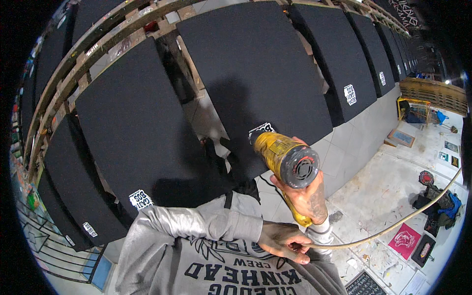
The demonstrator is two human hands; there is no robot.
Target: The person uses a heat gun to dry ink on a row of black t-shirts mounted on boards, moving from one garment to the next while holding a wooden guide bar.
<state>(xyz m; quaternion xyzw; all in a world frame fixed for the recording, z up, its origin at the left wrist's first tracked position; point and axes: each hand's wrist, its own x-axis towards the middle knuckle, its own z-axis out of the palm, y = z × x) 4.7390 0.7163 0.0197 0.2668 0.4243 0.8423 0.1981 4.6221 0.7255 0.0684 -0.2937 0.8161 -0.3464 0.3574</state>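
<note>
My right hand (309, 197) is wrapped round a yellow and black heat gun (279, 153), its round vented rear end toward me. The nozzle end points down and forward, close over a small white print (262, 129) near the front edge of a black fabric-covered panel (255, 64). In front of my chest, my left hand (282, 242) is closed on a pale cord (378, 239) that runs off in a curve to the right. The lower part of the heat gun's handle is partly hidden by my right hand.
More black panels lie side by side, including one to the left (132, 113) and one to the right (339, 59), on a wooden rack (113, 32). A metal railing (59, 250) stands at lower left. Clothes (437, 204) and a red cloth (404, 238) are at right.
</note>
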